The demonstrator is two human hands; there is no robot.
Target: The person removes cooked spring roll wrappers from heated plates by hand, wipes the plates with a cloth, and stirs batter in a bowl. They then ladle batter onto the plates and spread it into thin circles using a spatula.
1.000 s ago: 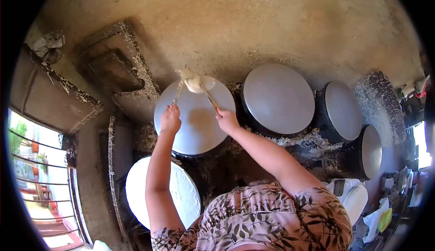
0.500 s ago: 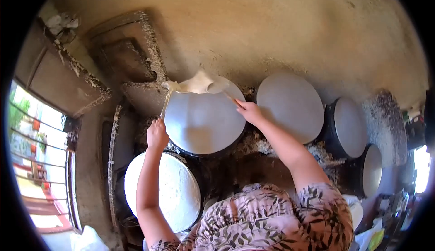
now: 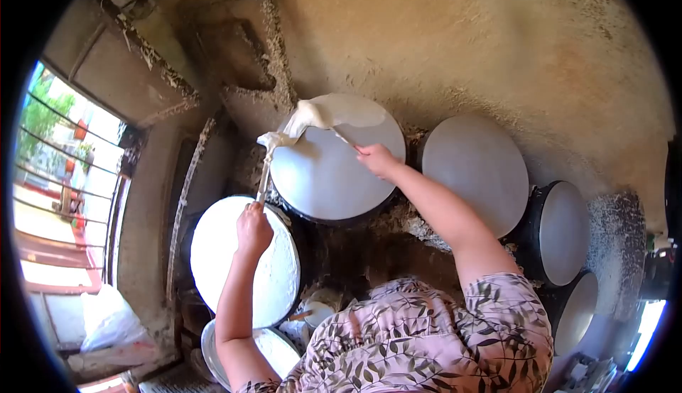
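My left hand (image 3: 253,228) grips a thin stick (image 3: 265,176) whose far end carries one end of a soft white dough sheet (image 3: 323,117). My right hand (image 3: 376,159) holds a second stick (image 3: 344,137) under the other side of the sheet. The dough hangs stretched across the far edge of a round grey griddle (image 3: 334,173). My left hand is over a round white-coated plate (image 3: 213,258) at the lower left.
Three more round griddles (image 3: 476,169) (image 3: 565,230) (image 3: 579,311) run off to the right along a crusted black stove ledge. A plastered wall with a recessed niche (image 3: 238,52) rises behind. A barred window (image 3: 64,173) opens at the left. A white bag (image 3: 106,318) lies below it.
The dough lump has been drawn out into a wide sheet between the two sticks. My left hand moved down and left over the white plate; my right hand went right.
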